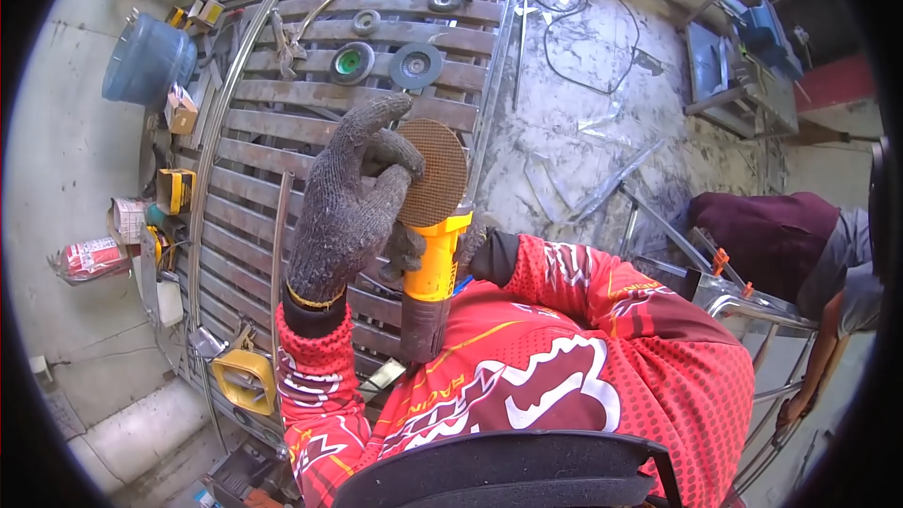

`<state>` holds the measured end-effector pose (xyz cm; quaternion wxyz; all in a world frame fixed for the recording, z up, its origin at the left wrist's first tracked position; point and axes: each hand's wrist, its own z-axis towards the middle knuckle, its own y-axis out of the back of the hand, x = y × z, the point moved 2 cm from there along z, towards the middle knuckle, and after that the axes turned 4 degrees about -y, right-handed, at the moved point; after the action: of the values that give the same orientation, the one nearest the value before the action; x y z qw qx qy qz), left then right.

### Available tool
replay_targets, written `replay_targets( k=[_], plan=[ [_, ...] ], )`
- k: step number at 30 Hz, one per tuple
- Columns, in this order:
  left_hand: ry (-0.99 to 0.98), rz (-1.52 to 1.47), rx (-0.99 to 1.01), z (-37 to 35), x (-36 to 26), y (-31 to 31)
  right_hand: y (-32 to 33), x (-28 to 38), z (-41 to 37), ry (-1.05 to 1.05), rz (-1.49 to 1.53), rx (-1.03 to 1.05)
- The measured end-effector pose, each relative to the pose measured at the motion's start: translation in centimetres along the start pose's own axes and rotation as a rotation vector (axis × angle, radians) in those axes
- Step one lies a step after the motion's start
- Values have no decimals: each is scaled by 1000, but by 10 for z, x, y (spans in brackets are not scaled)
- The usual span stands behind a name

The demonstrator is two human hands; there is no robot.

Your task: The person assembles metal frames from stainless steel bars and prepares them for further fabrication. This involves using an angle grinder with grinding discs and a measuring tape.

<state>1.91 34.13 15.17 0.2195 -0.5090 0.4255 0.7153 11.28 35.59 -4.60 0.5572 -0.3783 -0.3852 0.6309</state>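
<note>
A yellow and black angle grinder (pixel 433 268) is held upright in front of my chest, with its brown meshed cutting disc (pixel 435 174) at the top, facing me. My left hand (pixel 343 198), in a dark knitted glove, has its thumb and curled fingers at the disc's left edge, the index finger raised. My right hand (pixel 472 246), also gloved, is wrapped round the grinder's body from behind. Much of this hand is hidden by the tool, and gloved fingertips show on the left side. Beyond the disc, a grey disc (pixel 416 66) and a green-centred disc (pixel 352 63) lie on the slatted bench.
The slatted metal bench (pixel 254 132) also bears smaller discs, pliers-like tools (pixel 290 42) and metal strips. A blue bucket (pixel 150 58) and a yellow container (pixel 245 381) are along the left. Cables and metal pieces lie on the floor. At right, another person (pixel 767 235) bends near metal frames.
</note>
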Motion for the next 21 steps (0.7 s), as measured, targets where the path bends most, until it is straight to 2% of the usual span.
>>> replay_targets(
  k=[3,6,9,12,14,16,18,21],
  plan=[
    [41,31,-34,3,3,-1,7,-2,-1,30,99,0],
    [76,109,-84,1,3,3,10,2,0,-58,146,-38],
    [147,123,-71,-3,3,6,7,2,4,-114,162,76],
    [190,115,-55,-3,0,3,-1,9,1,-130,11,-49],
    [194,122,-59,-3,2,3,-9,14,4,-217,89,-74],
    [-2,306,-24,-3,3,4,-16,16,6,-217,88,-61],
    [-18,320,-7,-5,-6,5,-17,13,6,-185,60,-38],
    [-80,351,-13,-5,-6,4,-16,7,11,17,179,-13]
  ],
)
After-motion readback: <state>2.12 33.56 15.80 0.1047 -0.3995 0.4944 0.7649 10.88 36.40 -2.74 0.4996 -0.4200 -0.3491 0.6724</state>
